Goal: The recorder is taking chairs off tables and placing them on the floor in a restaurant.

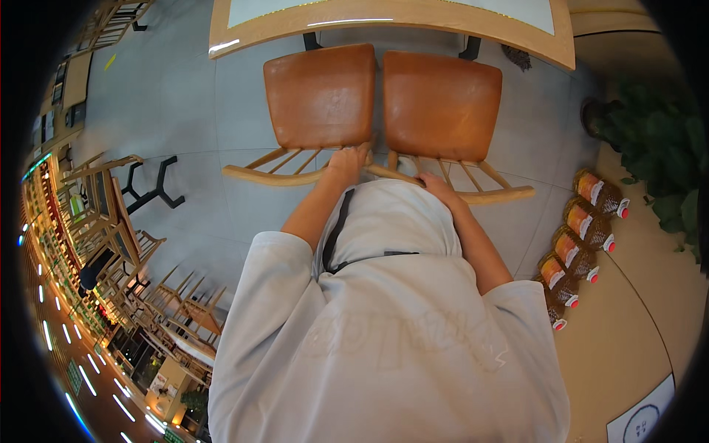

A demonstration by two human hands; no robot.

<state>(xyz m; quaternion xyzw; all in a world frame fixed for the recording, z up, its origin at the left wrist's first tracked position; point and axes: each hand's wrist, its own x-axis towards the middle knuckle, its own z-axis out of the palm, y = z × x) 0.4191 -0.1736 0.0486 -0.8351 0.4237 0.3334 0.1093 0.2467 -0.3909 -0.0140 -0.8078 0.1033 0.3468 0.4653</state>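
Observation:
Two wooden chairs with brown leather-look seats stand side by side before me, the left chair (321, 97) and the right chair (442, 105). Their slatted backs face my body. My left hand (348, 163) lies over the inner end of the left chair's curved top rail (271, 178), its fingers bent over the wood. My right hand (437, 187) rests at the top rail of the right chair, near its middle; the shirt front hides part of that rail, and the palm cannot be seen.
A wood-edged table (354, 15) stands beyond the seats. Large oil bottles (591, 188) line the right wall beside a leafy plant (653, 138). A black table base (155, 188) and several wooden chairs (188, 299) are on the left.

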